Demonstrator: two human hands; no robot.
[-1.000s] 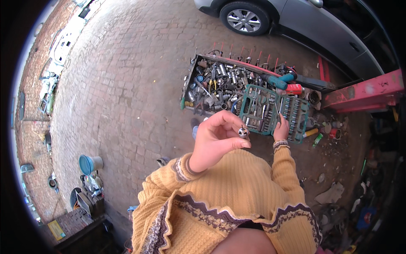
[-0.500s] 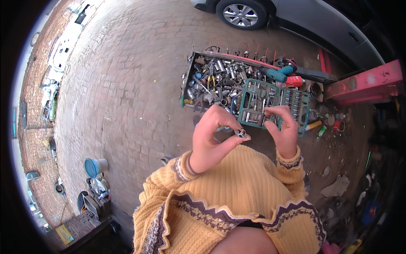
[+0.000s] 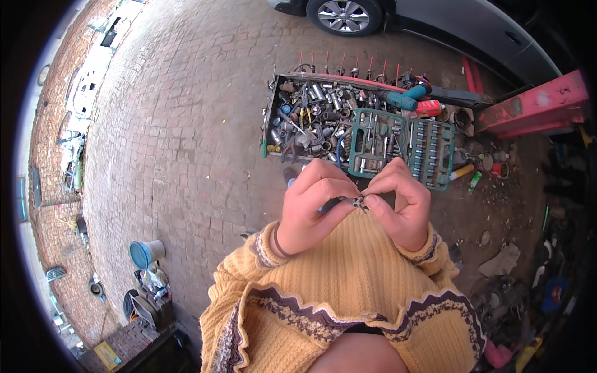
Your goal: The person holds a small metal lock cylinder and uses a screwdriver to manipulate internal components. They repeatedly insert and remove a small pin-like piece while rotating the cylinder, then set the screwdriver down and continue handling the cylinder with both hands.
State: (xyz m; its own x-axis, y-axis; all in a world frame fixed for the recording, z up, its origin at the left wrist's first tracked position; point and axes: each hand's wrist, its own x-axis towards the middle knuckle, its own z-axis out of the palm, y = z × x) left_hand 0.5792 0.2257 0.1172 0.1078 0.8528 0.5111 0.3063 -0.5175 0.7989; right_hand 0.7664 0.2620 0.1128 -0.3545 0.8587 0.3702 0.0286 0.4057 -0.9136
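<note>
My left hand (image 3: 314, 208) and my right hand (image 3: 401, 205) meet in front of my chest, above yellow knitted sleeves. Both pinch a small metal socket (image 3: 359, 202) between the fingertips. A dark tool handle (image 3: 331, 205) shows under my left fingers. Below the hands on the brick ground lie a green socket set case (image 3: 429, 180), open, and a metal tray of tools (image 3: 272, 118) full of sockets and wrenches.
A red car lift arm (image 3: 535, 109) reaches in from the right. A grey car with a wheel (image 3: 345, 13) stands at the top. Cans and scraps litter the ground at right. A blue bucket (image 3: 144, 253) stands at lower left on the brick paving (image 3: 186, 124).
My right hand has come up from the green case to meet my left hand. Both now pinch the small socket that the left hand held alone before.
</note>
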